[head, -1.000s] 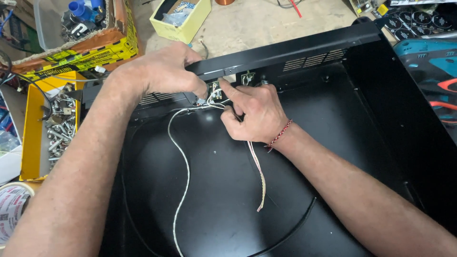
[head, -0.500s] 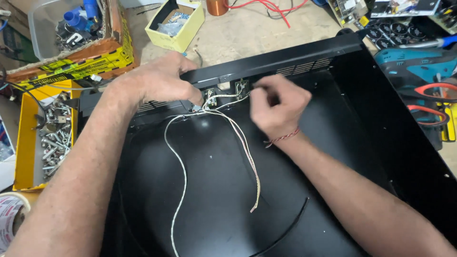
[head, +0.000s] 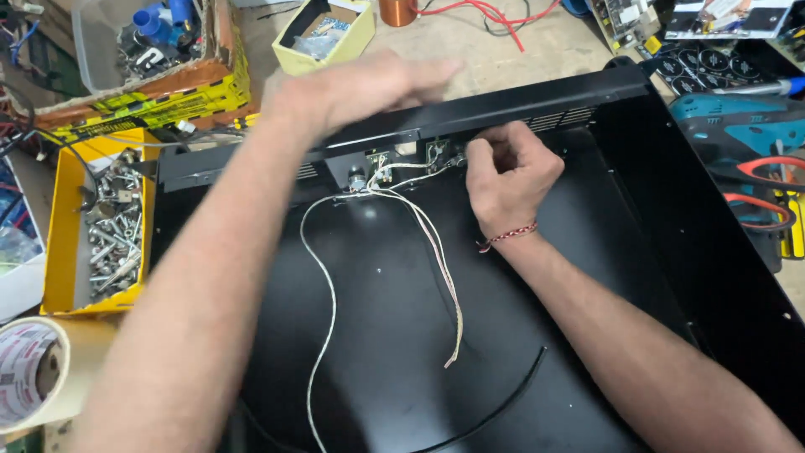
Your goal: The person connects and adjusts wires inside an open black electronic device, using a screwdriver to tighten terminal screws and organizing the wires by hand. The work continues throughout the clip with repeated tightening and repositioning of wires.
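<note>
Black metal chassis [head: 587, 277] lies open on the counter [head: 470, 42]. Left hand [head: 360, 84], a moment ago gripping the rear panel, now hovers flat and empty; right hand [head: 507, 172] pinches, seemingly, a small fitting beside white wires [head: 436, 243].

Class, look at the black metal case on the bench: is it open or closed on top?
Open. The black case has no lid; its bare floor and white wires show.

bare forearms, red-white braided wristband [head: 506, 236]
</note>
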